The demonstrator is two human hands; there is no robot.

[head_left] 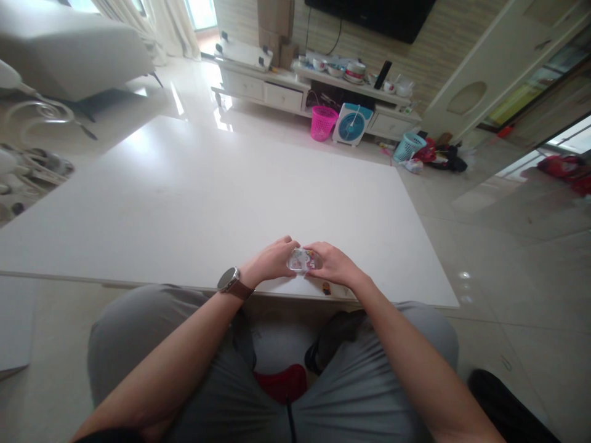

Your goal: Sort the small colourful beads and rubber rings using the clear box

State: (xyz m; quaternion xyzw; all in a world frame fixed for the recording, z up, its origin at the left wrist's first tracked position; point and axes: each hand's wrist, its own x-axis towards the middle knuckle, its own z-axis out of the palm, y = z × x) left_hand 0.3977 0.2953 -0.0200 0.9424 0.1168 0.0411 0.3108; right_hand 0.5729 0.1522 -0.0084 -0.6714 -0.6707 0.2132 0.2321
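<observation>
Head view: a wide white table (231,203) is being looked down upon, and two bare hands are being held close together above its near part, somewhat right of the middle.
Clear case (303,261): this small, see-through thing with pink and other coloured marks is being held between both hands, close to the near edge of the table; whether the tabletop is being touched by it cannot be told.
Left hand (276,258): the left end of the clear case is being gripped, with the fingers being bent narrowly around it.
Right hand (333,263): the right end of the same case is being gripped in a similar manner, the fingers being closed on it.
Wristwatch (227,280): on the left wrist it is being worn, with a round face and a brown strap.
Small figure (326,288): this orange and dark piece is being supported by the table at its near edge, just nearer than the right hand and apart from it; its details are too small to be told.
Low cabinet (284,95): at the far side, bowls (319,64) are being carried on its top.
Pink basket (324,123): before the cabinet it is being seen, just left of a blue-and-white fan (352,124).
</observation>
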